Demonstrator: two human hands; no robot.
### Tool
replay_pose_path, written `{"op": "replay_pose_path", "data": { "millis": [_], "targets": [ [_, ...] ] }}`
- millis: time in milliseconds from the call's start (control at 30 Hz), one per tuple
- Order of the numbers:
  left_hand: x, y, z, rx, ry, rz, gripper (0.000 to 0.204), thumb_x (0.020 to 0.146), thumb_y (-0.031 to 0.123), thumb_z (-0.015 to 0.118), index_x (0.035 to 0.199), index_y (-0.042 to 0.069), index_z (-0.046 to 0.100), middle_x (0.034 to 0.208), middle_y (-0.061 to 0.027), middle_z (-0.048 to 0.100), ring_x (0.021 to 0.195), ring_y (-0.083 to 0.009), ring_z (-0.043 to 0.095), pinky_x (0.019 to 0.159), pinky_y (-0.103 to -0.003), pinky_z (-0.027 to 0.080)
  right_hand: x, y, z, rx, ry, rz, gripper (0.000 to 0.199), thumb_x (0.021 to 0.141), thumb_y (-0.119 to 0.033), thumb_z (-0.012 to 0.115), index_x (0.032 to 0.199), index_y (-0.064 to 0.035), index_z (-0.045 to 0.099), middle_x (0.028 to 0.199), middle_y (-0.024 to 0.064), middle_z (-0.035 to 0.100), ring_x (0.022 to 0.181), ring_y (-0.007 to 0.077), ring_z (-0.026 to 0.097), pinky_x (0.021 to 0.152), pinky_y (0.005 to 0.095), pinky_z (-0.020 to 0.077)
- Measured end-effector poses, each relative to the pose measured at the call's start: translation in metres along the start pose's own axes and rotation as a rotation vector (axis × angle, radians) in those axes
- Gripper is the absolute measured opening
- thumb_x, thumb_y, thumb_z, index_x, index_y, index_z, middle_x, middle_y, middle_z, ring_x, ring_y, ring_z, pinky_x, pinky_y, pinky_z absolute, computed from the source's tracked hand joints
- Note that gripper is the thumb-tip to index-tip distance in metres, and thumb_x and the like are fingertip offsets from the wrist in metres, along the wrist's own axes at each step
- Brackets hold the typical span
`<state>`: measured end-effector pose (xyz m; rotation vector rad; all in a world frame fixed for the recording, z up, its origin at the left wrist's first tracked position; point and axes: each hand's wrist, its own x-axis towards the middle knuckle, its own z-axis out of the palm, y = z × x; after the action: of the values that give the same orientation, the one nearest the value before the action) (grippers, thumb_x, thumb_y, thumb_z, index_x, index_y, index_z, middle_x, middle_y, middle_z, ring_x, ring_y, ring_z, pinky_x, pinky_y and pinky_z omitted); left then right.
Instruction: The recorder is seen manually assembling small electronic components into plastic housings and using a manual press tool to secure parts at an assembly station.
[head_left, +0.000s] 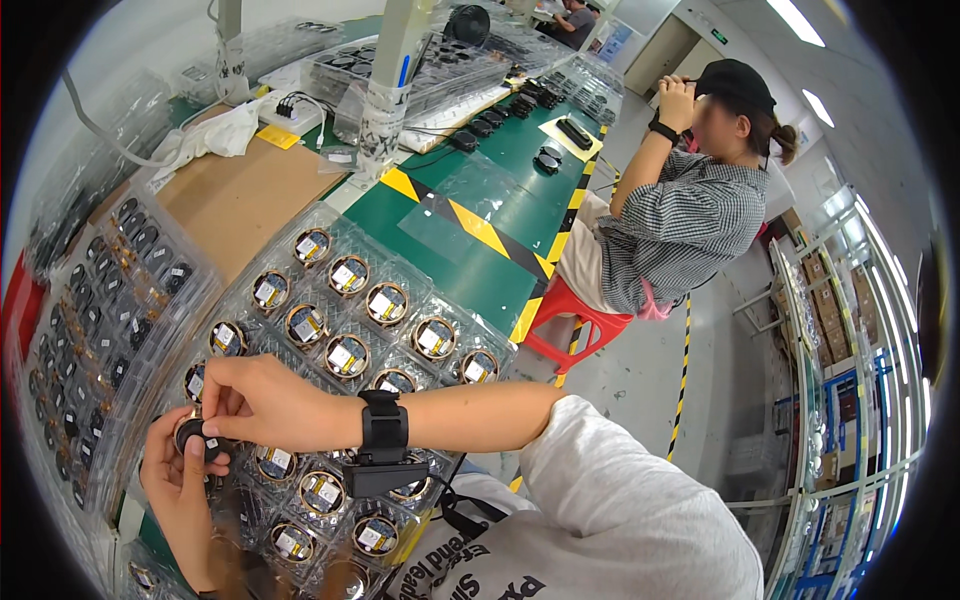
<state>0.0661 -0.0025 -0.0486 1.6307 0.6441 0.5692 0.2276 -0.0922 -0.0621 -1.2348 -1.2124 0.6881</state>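
My left hand (178,490) holds a small round black part (192,435) at the lower left, over the near end of a clear plastic tray (455,318). My right hand (262,400) reaches across from the right, and its fingers pinch the top of the same black part. A black strap with a small box (383,445) sits on my right wrist. The tray's pockets hold several round black units with gold rims and white labels (347,355).
A second clear tray of small dark parts (120,300) lies to the left. Cardboard (235,195), a white pole (385,90) and a green bench with yellow-black tape (480,228) lie beyond. A person in a checked shirt (680,225) sits on a red stool (575,325) at right.
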Motion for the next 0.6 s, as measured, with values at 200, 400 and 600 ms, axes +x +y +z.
{"op": "replay_pose_path", "data": {
  "millis": [200,400,600],
  "targets": [
    [-0.005,0.018,0.011,0.018,0.007,-0.006,0.021,0.091,0.008,0.054,0.11,0.0,0.053,0.088,-0.0054,0.059,0.062,-0.0093,0.057,0.054,-0.02,0.047,0.0,-0.002,-0.005,0.004,-0.033,-0.056,0.016,0.08,-0.011,0.068,0.085,-0.0025,0.055,0.07,0.0048,0.06,0.062,0.0124,0.059,0.057,0.0251,0.0476],
    [-0.004,-0.012,-0.019,0.128,-0.035,0.103,0.018,0.094,0.015,0.05,0.108,0.004,0.053,0.088,-0.0059,0.059,0.051,-0.0063,0.049,0.045,-0.019,0.038,-0.008,-0.062,-0.047,-0.073,-0.006,-0.059,0.016,0.084,-0.012,0.063,0.094,-0.0027,0.054,0.071,0.0047,0.06,0.063,0.013,0.059,0.058,0.026,0.0484],
    [-0.003,-0.01,-0.023,0.132,0.007,0.053,0.014,0.093,0.017,0.053,0.101,0.006,0.053,0.082,-0.0049,0.061,0.044,-0.0031,0.041,0.038,-0.017,0.028,-0.056,-0.078,-0.095,-0.145,0.043,-0.033,0.017,0.087,-0.013,0.06,0.097,-0.002,0.054,0.076,0.0061,0.062,0.068,0.0133,0.062,0.063,0.0271,0.0508]
  ]
}}
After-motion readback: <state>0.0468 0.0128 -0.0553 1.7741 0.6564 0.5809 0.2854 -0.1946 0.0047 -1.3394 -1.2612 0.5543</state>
